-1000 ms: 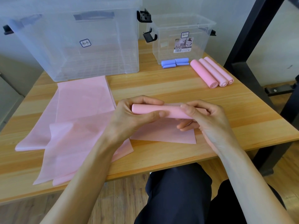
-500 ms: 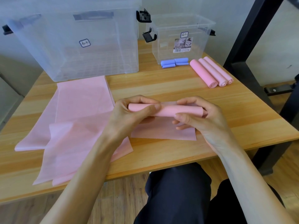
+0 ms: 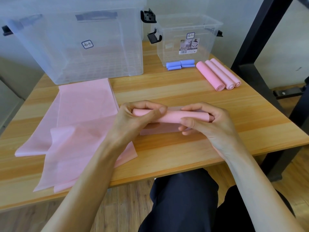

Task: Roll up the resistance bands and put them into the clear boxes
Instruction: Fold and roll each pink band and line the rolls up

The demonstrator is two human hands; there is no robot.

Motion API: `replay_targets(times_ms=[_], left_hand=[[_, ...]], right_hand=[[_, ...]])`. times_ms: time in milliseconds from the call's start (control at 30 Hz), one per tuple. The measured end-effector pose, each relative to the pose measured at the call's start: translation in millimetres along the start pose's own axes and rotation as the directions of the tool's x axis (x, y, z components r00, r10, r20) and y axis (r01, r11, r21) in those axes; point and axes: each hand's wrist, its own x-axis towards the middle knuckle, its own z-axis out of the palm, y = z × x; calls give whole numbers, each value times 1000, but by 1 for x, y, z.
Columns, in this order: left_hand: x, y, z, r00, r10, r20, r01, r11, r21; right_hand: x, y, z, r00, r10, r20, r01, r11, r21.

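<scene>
A pink resistance band roll lies crosswise just above the wooden table. My left hand grips its left end, thumb on the near side. My right hand curls round its right end. A short unrolled tail of the same band lies flat beneath. Flat pink bands spread out on the left. Three rolled pink bands and rolled blue bands lie at the back right. A large clear box and a small clear box stand at the back.
A black metal frame rises at the table's right side. Both boxes have black latches. My dark-trousered legs are below the table's front edge. Bare wood shows between the roll and the boxes.
The roll has been turned further, so the flat tail under it is shorter. Both hands shifted their fingers round the roll and stayed in about the same place.
</scene>
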Motion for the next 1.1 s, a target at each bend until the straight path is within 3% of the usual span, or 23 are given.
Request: replay_targets(times_ms=[200,400,600,800,967,1100], left_hand=[[-3,0,2,999,50,13,-51,997,62],[1,-1,1,999,-22,-44,23,999,44],[-3,2,2,997,78,-3,-78,995,60],[0,1,1,999,-32,-36,33,999,23],[-3,2,2,1000,27,16,-27,998,60],[-1,2,1,1000,10,-14,-9,999,36]], right_hand=[[0,1,0,998,28,-51,-27,999,27],[0,0,0,1000,-2,0,2,1000,-3],[0,0,1,998,8,-61,-8,1000,6],[0,0,0,1000,-14,-10,14,1000,-14],[1,1,0,998,8,-67,-8,1000,9],[1,0,0,1000,21,-8,-21,1000,6]])
